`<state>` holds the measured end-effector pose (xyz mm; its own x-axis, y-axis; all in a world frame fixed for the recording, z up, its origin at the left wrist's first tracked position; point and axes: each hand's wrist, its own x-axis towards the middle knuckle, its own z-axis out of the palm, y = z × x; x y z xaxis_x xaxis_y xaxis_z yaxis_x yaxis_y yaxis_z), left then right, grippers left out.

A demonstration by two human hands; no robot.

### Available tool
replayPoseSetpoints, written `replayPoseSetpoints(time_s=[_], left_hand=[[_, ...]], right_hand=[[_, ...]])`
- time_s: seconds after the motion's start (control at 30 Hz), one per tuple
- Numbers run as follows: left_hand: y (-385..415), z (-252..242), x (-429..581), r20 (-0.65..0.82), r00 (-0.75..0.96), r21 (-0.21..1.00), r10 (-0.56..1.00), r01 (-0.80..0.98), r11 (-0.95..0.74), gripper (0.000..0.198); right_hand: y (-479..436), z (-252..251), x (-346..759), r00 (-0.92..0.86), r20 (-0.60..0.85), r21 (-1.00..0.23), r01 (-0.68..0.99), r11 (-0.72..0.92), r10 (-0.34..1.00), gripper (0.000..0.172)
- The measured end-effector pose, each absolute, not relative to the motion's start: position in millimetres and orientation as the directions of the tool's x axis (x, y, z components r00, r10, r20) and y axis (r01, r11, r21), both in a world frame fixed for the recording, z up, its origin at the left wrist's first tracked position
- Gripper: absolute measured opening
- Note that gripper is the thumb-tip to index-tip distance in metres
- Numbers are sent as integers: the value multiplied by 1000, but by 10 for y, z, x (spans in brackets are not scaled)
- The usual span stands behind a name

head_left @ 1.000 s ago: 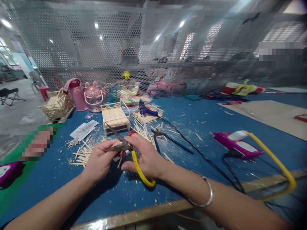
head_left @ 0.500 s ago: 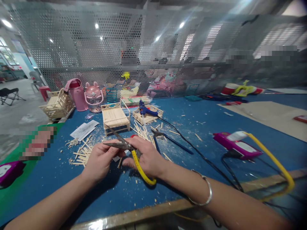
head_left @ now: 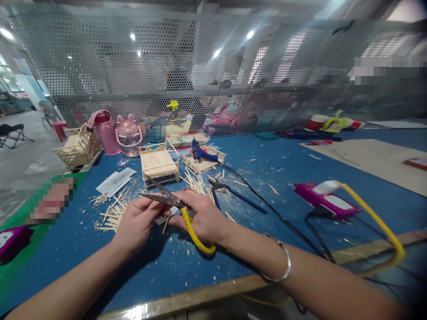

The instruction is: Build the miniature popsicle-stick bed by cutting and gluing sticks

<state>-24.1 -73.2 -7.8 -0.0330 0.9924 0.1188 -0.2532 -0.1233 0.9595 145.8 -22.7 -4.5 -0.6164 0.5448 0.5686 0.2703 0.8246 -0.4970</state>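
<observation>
A pair of scissors [head_left: 178, 203] is in my right hand [head_left: 203, 216], its fingers closed around the handles, one of them yellow. The dark blades are parted and point left, over the fingertips of my left hand [head_left: 135, 222]. That hand is pinched closed beneath the blades; whatever it grips is hidden. Between the two hands a short thin stick [head_left: 165, 226] shows, and I cannot tell which one, if either, holds it. Just beyond lie loose cut sticks [head_left: 113, 215] and a miniature bed-like frame of sticks [head_left: 160, 164].
Blue-handled pliers [head_left: 242, 198] and a blue glue gun [head_left: 203, 153] lie beyond my right hand, the gun over another stick frame. A purple power strip [head_left: 327, 202] with a yellow cable is at right. Pink bottles [head_left: 128, 135] stand before a perforated metal screen [head_left: 133, 75].
The view has shifted slightly, so everything sits a little further left. The scissor blades look slightly closer together; both hands keep nearly the same pose.
</observation>
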Motion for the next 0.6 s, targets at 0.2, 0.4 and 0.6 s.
replayPoseSetpoints(time_s=[0.2,0.4,0.6], left_hand=[[-752,-1,-229,118,-18,951,993,-287,-119,24],[-752,112,-184,39,-27,903,999,-427,-47,29],[-749,82,-189,145,39,911,989,-396,-118,27]], right_hand=[[-227,-40,1432,-631,548,-573,195,796,549,40],[-262,-1,1371,-674,459,-737,74,671,579,58],[-226,-11,1388,-665,520,-616,143,775,536,59]])
